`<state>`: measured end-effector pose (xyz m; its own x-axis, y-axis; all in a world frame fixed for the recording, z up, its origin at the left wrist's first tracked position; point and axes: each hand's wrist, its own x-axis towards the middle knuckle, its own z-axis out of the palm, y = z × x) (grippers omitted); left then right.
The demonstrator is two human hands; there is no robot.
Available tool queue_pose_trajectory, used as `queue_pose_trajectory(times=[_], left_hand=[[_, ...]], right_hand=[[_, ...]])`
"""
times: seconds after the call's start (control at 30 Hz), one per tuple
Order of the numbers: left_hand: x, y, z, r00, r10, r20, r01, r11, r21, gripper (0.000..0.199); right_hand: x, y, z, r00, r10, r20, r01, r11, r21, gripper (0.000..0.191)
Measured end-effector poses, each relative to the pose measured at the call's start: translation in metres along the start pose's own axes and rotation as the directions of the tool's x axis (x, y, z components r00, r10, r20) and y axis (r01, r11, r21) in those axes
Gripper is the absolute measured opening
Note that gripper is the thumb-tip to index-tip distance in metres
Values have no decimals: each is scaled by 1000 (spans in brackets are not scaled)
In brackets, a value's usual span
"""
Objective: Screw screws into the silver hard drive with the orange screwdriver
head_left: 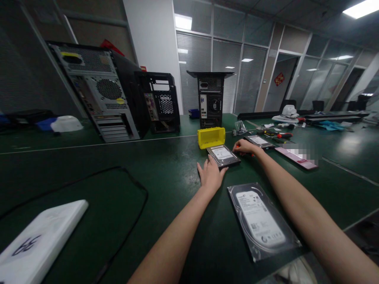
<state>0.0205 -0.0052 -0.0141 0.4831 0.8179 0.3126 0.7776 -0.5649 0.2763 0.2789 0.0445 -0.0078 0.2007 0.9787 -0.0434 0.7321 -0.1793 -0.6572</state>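
Observation:
A hard drive with a white label lies on the green table, just in front of a yellow plastic bin. My left hand has its fingers spread, with fingertips against the drive's near left edge. At the drive's right side, my right hand is closed around a tool with an orange-red handle, perhaps a screwdriver; its tip is hidden. Nearer to me lies a larger-looking hard drive in a clear bag. Another hard drive rests behind my right wrist.
Computer cases stand at the back. A white box and a black cable are at left. On the right are a pink flat object, red-handled tools and a white power strip.

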Motion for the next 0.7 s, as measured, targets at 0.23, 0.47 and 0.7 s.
queue_pose_trajectory(times=[0.23, 0.47, 0.7], left_hand=[[1, 0, 0, 1000, -6, -6, 6, 1000, -8, 73], [1, -1, 2, 1000, -5, -10, 5, 1000, -1, 74], [2, -1, 3, 1000, -7, -18, 7, 1000, -5, 73]], right_hand=[[-4, 9, -10, 993, -54, -105, 75, 975, 208, 9], [-10, 2, -14, 998, -27, -62, 59, 791, 609, 3], [-14, -13, -21, 989, -31, 144, -26, 926, 378, 23]])
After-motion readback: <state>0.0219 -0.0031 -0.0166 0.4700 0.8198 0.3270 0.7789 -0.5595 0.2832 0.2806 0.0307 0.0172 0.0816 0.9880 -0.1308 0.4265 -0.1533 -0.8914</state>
